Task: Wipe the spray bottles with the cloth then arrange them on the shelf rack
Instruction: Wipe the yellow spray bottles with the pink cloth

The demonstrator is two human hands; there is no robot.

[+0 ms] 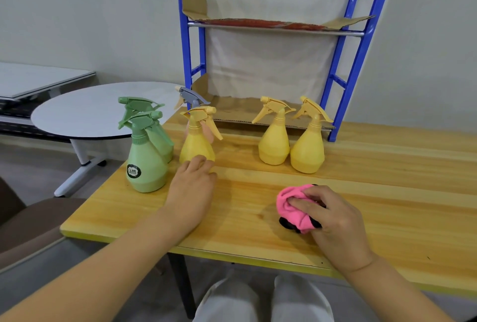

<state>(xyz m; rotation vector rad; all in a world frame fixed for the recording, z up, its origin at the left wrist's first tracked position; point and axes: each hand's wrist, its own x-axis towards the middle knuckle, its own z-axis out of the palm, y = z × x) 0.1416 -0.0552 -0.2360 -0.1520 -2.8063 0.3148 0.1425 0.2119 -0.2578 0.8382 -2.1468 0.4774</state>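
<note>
6 spray bottles stand upright on the wooden table [387, 167], none of them on the shelf rack [185, 50]. 2 green bottles [145, 159] stand at the left, one just behind the other and overlapping it in the view. A middle yellow bottle [197, 143] stands beside them. Close behind it, a grey-triggered bottle [192, 97] is mostly hidden; its body looks pinkish, though too little shows to be sure. 2 more yellow bottles [275, 141] stand side by side at the right, in front of the rack's bottom shelf.

The pink cloth [291, 203] lies bunched on the table near the front edge, with black patches showing at its lower edge. The right hand [335, 221] grips it, fingers curled over the top. The left hand [192, 187] reaches forward with fingers loosely extended, the fingertips [201, 161] touching the base of the middle yellow bottle.

The blue rack stands at the back of the table, with 2 shelves visible, each lined with cardboard [258, 112]. To the left are 1 round white table [98, 110] and 1 rectangular table [38, 76].
</note>
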